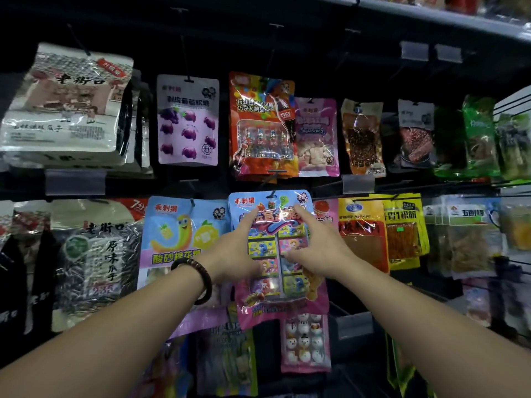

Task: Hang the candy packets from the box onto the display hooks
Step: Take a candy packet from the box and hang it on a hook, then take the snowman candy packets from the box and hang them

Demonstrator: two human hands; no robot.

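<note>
Pressed upright against the middle row of the display rack (pixel 235 47): candy packet (pixel 284 297), long axis vertical, hang-hole end up, printed face toward the camera, lower end leaning slightly right. Reaching in from the near bottom corners, two bare forearms, with a dark beaded bracelet (pixel 198 280) on the left wrist. Left hand (pixel 235 251) laid flat over the packet's left edge, right hand (pixel 324 248) flat on its right half. Fingers (pixel 300 215) straight and spread, index tips up near the top, thumbs pointing inward across the middle, pressing rather than pinching. Impossible to tell whether any finger curls behind. Blue at the top, pink at the bottom, glossy, with a clear window onto two columns of small bright boxes. At the hang-hole, a dark hook (pixel 268 179). Just left, a banana-print packet (pixel 184 231). Just below, a pink packet of snowman sweets (pixel 306 343). Farther up, an orange packet (pixel 261 124) on the top row.
</note>
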